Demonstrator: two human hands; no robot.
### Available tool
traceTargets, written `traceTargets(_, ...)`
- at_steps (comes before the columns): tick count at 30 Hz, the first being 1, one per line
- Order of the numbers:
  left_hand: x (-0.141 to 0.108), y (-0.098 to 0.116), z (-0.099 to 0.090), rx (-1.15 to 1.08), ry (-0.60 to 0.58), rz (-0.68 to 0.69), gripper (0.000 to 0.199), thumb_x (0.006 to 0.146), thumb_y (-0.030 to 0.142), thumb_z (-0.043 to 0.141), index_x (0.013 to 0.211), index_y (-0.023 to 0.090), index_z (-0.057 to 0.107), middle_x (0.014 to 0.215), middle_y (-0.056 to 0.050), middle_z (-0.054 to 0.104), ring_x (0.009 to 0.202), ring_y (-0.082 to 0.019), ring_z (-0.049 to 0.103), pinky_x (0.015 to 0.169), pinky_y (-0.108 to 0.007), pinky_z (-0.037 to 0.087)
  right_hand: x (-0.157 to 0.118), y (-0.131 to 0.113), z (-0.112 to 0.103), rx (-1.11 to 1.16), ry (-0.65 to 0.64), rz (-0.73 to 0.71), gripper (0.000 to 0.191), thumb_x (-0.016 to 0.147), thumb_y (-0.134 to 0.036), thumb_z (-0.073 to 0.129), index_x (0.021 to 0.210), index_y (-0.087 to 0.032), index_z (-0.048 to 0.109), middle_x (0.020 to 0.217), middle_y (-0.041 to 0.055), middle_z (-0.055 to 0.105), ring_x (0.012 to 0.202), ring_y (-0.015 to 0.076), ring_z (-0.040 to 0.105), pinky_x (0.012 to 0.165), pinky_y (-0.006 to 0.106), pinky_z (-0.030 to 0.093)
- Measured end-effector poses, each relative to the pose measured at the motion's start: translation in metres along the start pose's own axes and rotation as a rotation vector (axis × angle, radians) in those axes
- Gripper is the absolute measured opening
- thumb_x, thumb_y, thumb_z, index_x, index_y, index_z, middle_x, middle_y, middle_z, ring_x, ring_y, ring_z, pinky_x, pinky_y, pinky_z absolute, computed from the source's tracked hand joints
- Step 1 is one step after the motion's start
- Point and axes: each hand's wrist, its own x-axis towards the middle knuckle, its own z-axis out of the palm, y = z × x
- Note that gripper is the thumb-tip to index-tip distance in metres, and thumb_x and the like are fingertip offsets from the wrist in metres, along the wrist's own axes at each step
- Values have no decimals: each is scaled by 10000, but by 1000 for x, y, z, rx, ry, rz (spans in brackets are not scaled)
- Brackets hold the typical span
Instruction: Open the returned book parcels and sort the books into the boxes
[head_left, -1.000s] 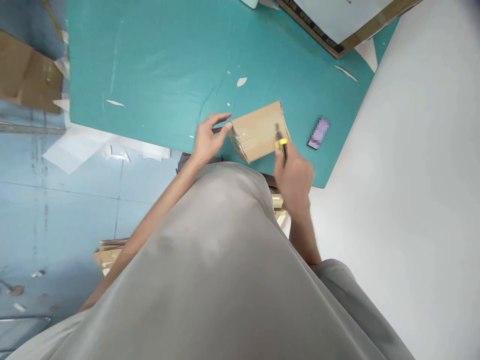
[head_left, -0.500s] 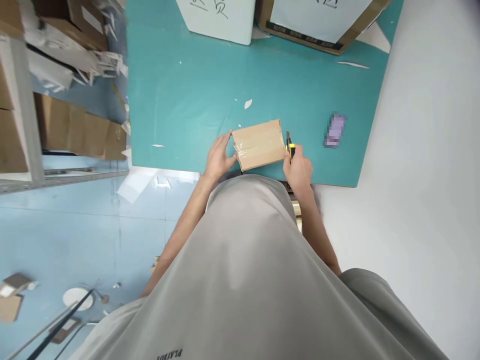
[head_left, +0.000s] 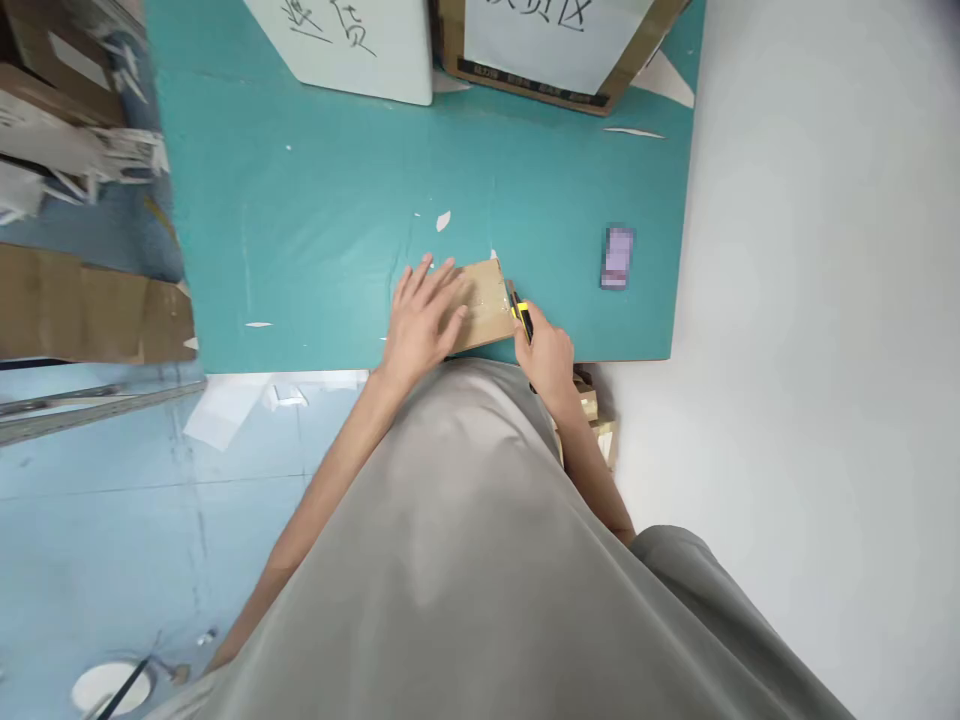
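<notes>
Head view: The small cardboard box (head_left: 487, 305) lies on the green table (head_left: 315, 230), near the edge closest to the person, directly in front of the grey shirt (head_left: 465, 540). Its far and near edges run at a slight slant to the table edge.

The left hand (head_left: 421, 325) rests palm down over the left part of the box. Its fingers are extended and slightly spread; they press on the top face and are not closed around anything. This hand covers the left end of the box.

The right hand (head_left: 546, 358) is at the right end of the box. Its fingers are curled closed around the yellow-and-black cutter (head_left: 523, 313). The blade points away from the person and lies alongside the right end of the box; whether the blade touches the cardboard cannot be determined.

A phone (head_left: 617, 258), pixelated, lies on the table to the right of the cutter. A white paper scrap (head_left: 443, 221) lies beyond the box. At the far side stands a larger carton (head_left: 452, 38) bearing a white sheet (head_left: 551, 45) with handwritten characters.
</notes>
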Motion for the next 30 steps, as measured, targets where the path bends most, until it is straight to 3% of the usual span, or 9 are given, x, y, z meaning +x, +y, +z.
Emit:
traceTargets(3, 6, 16, 21, 72, -129, 73, 573, 1048, 531, 515, 1585, 332, 527, 1755, -34, 347, 1672, -348, 163, 1348, -646, 108, 0, -2, -7, -20, -19, -6, 568, 1127, -343, 304, 1648, -155, 429, 1310, 181, 763, 1107, 333, 743, 931, 379, 512)
traceTargets(6, 6, 15, 32, 104, -148, 85, 585, 1054, 537, 513, 1603, 335, 510, 1776, -36, 294, 1674, -349, 146, 1355, -635, 89, 0, -4, -13, -28, -49, -13, 567, 1126, -343, 316, 1658, -176, 417, 1331, 161, 759, 1126, 327, 738, 930, 378, 520)
traceTargets(18, 6, 13, 33, 49, -120, 56, 578, 1036, 551, 557, 1584, 369, 531, 1770, 0, 307, 1670, -353, 167, 1355, -647, 77, -6, -36, -33, -185, -184, 111, 545, 1129, -284, 318, 1657, -157, 363, 1178, 201, 779, 1072, 321, 755, 925, 419, 556)
traceTargets(27, 6, 12, 34, 46, -102, 45, 565, 1047, 546, 536, 1581, 362, 533, 1767, 4, 314, 1670, -330, 181, 1362, -631, 64, -34, -33, -52, -227, -240, 95, 462, 1130, -304, 341, 1532, -157, 515, 1082, 186, 788, 1021, 318, 766, 888, 403, 555)
traceTargets(30, 6, 12, 34, 39, -109, 37, 576, 1040, 546, 542, 1586, 363, 526, 1767, 4, 312, 1672, -331, 174, 1362, -633, 53, -29, -37, -55, -217, -216, 76, 500, 1137, -323, 304, 1586, -166, 458, 1102, 186, 788, 1030, 324, 763, 891, 416, 558)
